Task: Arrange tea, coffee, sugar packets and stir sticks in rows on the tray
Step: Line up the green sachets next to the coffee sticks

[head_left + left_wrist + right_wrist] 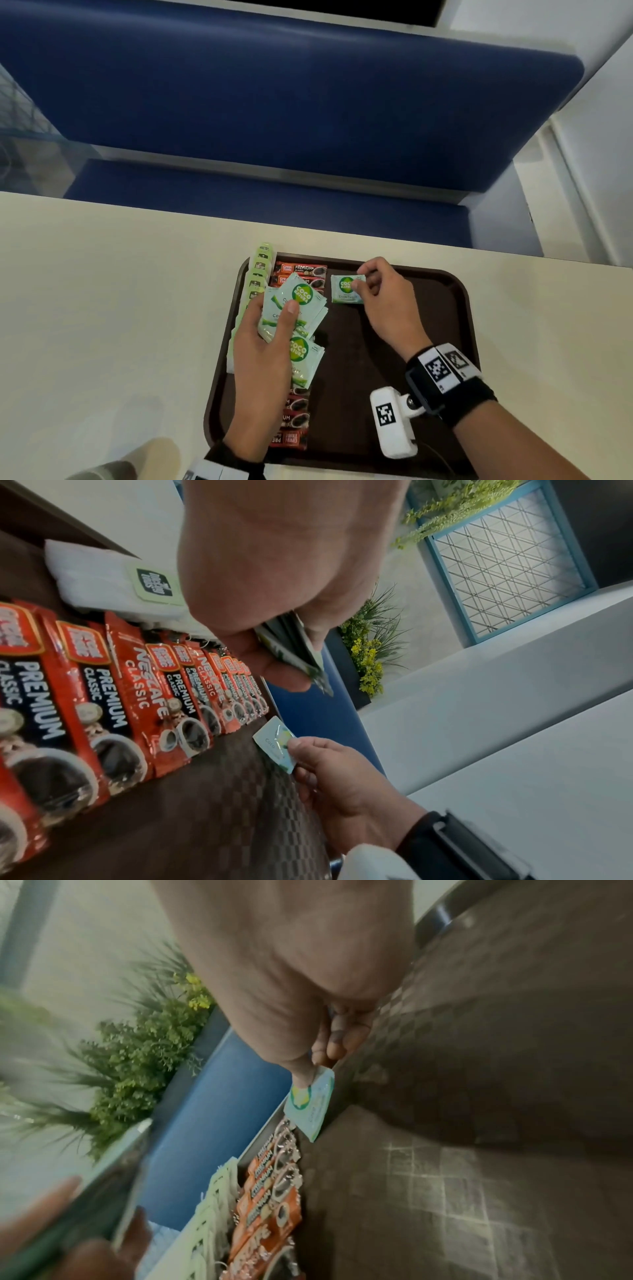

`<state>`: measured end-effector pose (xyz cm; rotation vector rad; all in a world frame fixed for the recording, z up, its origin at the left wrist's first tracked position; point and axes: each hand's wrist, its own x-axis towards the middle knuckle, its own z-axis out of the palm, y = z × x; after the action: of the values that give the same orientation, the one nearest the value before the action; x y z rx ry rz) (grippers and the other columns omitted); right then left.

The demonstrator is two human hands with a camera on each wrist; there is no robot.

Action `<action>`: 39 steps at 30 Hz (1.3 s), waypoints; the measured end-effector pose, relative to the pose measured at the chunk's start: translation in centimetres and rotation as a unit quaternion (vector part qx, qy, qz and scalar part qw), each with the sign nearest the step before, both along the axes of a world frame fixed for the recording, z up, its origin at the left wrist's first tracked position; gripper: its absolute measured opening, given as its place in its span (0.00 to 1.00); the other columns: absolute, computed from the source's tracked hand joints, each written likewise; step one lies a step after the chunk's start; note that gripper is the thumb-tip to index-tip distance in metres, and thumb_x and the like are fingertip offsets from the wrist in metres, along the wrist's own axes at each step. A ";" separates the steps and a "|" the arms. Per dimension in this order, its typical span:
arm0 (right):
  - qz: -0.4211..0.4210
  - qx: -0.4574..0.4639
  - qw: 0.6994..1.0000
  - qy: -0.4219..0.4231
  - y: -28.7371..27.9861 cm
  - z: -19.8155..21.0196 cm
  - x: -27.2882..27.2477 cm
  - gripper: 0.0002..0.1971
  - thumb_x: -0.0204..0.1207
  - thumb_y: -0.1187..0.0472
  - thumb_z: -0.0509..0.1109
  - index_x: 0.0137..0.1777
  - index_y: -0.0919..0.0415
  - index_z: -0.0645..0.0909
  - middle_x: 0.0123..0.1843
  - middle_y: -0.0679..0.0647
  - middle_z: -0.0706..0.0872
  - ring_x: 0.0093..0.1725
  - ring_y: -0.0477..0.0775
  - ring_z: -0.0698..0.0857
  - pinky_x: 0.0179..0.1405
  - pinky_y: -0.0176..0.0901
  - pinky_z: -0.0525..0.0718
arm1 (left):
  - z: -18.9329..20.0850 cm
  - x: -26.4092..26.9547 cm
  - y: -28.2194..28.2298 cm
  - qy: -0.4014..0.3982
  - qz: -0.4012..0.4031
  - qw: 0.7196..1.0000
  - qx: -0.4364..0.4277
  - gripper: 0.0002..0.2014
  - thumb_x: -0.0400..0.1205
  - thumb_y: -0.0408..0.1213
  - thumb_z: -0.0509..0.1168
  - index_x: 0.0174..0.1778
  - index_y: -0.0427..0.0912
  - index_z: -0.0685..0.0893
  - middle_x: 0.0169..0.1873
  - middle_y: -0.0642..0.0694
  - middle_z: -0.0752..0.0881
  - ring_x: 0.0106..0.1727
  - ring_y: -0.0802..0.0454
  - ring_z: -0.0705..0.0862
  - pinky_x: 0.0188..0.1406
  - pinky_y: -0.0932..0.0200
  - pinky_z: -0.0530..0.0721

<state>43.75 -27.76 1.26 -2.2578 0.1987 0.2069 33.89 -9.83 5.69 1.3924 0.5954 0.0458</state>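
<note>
The right grip [359, 279] is pinching one sugar packet [345, 289] at the tray's [455, 308] far end – seemingly starting a third row beside the coffee sachets [301, 270] – while the left grip [270, 329], just beside it, is clamping the spare packets [301, 298] ready as a fan.

The right half of the brown tray [442, 342] lies bare, giving open room beside the right hand [387, 301]. Along its left side the coffee sachet row [297, 416] and tea bag row [255, 277] fill the space. The left hand [263, 349] and its fan of sugar packets [298, 308] hang over them. The bench [102, 291] left of the tray is open.
</note>
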 end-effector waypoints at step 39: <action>0.183 -0.202 0.949 -0.162 -0.2 -3.0 -0.4 0.11 0.86 0.63 0.74 0.65 0.52 0.89 0.65 0.47 0.83 0.65 0.52 0.76 0.64 0.48 0.83 | -0.8 2.6 1.1 -0.010 0.033 0.999 0.009 0.15 0.92 0.46 0.70 0.74 0.53 0.84 0.59 0.52 0.96 0.54 0.51 0.98 0.47 0.51 0.98</action>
<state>43.35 -27.95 -1.73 -2.6825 -0.3899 -0.0183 36.47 -8.75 4.92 1.3874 0.6247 0.1173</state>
